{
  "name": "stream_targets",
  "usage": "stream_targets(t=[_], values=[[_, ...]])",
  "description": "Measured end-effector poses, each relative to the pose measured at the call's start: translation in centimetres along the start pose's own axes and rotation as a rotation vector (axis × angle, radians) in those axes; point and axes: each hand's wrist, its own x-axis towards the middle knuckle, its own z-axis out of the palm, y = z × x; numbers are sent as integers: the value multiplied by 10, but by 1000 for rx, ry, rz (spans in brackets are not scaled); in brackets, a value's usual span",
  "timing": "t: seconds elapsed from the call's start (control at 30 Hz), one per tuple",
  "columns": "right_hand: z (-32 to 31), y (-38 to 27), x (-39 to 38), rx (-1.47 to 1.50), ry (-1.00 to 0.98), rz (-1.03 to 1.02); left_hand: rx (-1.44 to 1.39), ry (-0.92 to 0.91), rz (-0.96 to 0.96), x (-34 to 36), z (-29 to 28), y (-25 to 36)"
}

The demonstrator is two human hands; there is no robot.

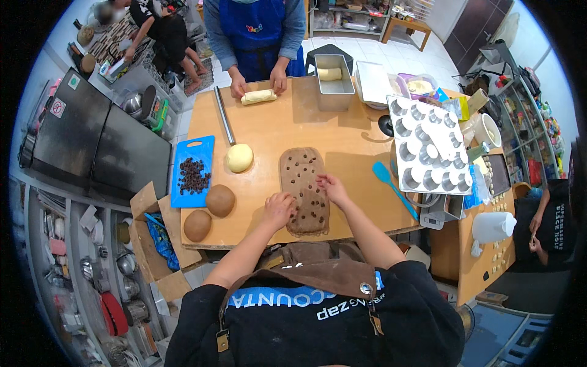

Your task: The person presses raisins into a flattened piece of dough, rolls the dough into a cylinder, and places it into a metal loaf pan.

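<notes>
A flat sheet of brown dough (301, 177) dotted with chocolate chips lies on the wooden table (275, 122) in front of me. My left hand (279, 208) rests with curled fingers on the dough's lower left edge. My right hand (330, 186) touches the dough's right side with its fingertips, holding nothing that I can see. Two brown dough balls (219, 200) (197, 225) and a pale yellow dough ball (239, 157) sit to the left. A blue cutting board (200, 150) carries a heap of chocolate chips (192, 175).
Across the table a person in a blue apron rolls pale dough (258, 96) beside a metal rolling pin (223, 114) and a loaf tin (333, 73). A white mould tray (428, 144) and a blue spatula (393, 186) lie at the right. An open cardboard box (156, 241) stands at the table's left.
</notes>
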Motion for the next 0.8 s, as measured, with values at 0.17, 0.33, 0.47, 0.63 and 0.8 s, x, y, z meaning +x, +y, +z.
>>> stream_targets(t=[0.17, 0.33, 0.47, 0.63, 0.8], values=[[-4, -1, 22, -161, 86, -201, -15, -97, 11, 1, 4, -19], [-1, -8, 31, -156, 101, -191, -44, -134, -17, 10, -1, -16], [-4, -18, 44, -223, 107, -178, -110, -196, -111, 20, -6, -12], [0, -32, 40, -345, 185, -246, -68, -33, -114, 32, -3, -27], [-9, -14, 14, -379, 63, -138, 19, 50, -4, 33, -10, -12]])
